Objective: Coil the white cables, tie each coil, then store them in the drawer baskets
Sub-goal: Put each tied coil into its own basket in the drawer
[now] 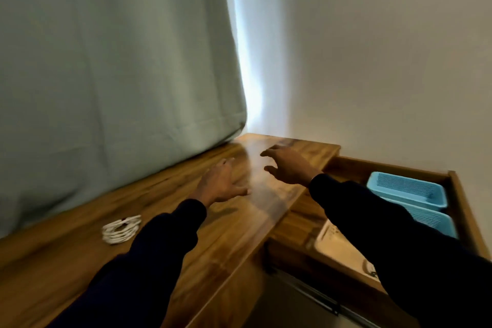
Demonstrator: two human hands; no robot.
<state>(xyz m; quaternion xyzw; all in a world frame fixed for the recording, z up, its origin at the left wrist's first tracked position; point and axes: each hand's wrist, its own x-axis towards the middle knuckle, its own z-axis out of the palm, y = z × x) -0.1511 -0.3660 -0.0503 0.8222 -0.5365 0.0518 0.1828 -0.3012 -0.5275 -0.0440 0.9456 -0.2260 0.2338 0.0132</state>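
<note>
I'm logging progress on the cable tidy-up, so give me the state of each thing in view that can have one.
white cable: coiled, lying on the wooden desk, not held.
drawer: pulled open.
far blue basket: in the drawer, looks empty.
near blue basket: in the drawer, partly hidden by a sleeve.
left hand: open, over the desk, holding nothing.
right hand: fingers loosely spread, holding nothing.

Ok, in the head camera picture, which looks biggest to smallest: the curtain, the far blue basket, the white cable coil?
1. Curtain, by far the biggest.
2. Far blue basket.
3. White cable coil, smallest, though it lies nearer the camera, so the gap is unsure.
</note>
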